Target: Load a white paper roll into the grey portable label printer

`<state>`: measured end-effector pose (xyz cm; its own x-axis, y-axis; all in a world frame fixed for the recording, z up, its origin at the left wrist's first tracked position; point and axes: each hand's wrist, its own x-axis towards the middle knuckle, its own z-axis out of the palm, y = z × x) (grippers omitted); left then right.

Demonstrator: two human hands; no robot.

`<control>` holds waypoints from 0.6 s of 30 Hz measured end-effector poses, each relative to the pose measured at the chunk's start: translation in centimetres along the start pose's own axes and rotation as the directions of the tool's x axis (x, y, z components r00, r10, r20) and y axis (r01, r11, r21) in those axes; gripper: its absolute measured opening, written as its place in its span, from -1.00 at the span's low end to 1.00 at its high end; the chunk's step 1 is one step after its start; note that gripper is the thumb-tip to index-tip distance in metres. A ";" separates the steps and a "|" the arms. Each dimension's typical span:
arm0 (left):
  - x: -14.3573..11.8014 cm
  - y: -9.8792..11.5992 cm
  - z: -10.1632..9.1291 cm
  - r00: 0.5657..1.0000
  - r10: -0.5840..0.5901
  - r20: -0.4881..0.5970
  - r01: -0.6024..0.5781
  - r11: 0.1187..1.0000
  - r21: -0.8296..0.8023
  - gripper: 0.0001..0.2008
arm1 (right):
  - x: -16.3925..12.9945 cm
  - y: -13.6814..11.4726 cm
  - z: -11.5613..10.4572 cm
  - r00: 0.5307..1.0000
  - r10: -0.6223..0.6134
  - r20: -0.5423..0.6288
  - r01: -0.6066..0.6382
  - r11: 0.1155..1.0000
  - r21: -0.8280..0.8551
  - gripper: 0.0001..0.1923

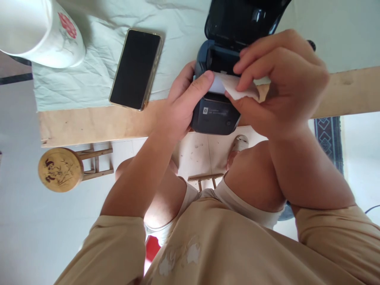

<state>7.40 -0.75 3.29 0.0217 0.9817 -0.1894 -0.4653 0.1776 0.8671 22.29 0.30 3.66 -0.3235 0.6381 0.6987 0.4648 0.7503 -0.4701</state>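
Together, left hand (181,107) clasps the open label printer (215,114) on the bench (89,124); right hand (279,85) pinches its paper strip (237,88).

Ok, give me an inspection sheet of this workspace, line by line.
Surface: wooden table edge partly under a pale wrinkled cloth.
Job's things: dark label printer, lid open; white paper strip at its slot.
Clutter: black phone, screen dark; white flowered mug.
Hands: left hand steadies the printer, thumb on the paper; right hand pinches the strip.
Cables: one dark cable at the right edge.
Surroundings: round wooden stool, patterned rug, pale floor.
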 end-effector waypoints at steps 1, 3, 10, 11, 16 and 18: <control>0.0 -0.1 -0.1 1.000 -0.005 0.006 0.005 1.000 0.003 -0.82 | -0.1 -0.2 0.0 0.999 -0.036 0.007 0.036 0.999 0.007 -0.85; 0.1 -0.2 -0.4 0.999 0.005 0.038 -0.004 1.000 -0.024 -0.82 | -0.3 -0.5 0.0 0.993 -0.101 0.061 0.101 0.995 -0.006 -0.85; 0.4 -0.1 -1.5 0.978 -0.033 0.204 0.030 0.999 0.020 -0.45 | -0.3 0.0 -0.3 0.982 -0.101 0.160 0.092 0.994 0.062 -0.91; 0.4 -0.1 -1.6 0.979 -0.031 0.201 0.026 0.999 0.027 -0.43 | -0.3 0.1 -0.4 0.990 -0.087 0.107 0.078 0.993 0.085 -0.90; 0.6 -0.3 -1.6 0.984 -0.022 0.174 0.013 0.999 0.053 -0.44 | -0.2 0.3 -0.5 0.985 0.053 0.165 -0.047 0.998 -0.041 -0.90; 0.5 -0.3 -1.4 0.987 -0.025 0.159 0.020 0.999 0.036 -0.46 | -0.3 0.3 -0.4 0.969 0.068 0.238 -0.043 0.993 -0.110 -0.94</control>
<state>6.29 -0.40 2.31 0.1736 0.9754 -0.1355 -0.4325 0.1991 0.8793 22.79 0.25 3.55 -0.4781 0.7103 0.5165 0.5659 0.6989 -0.4373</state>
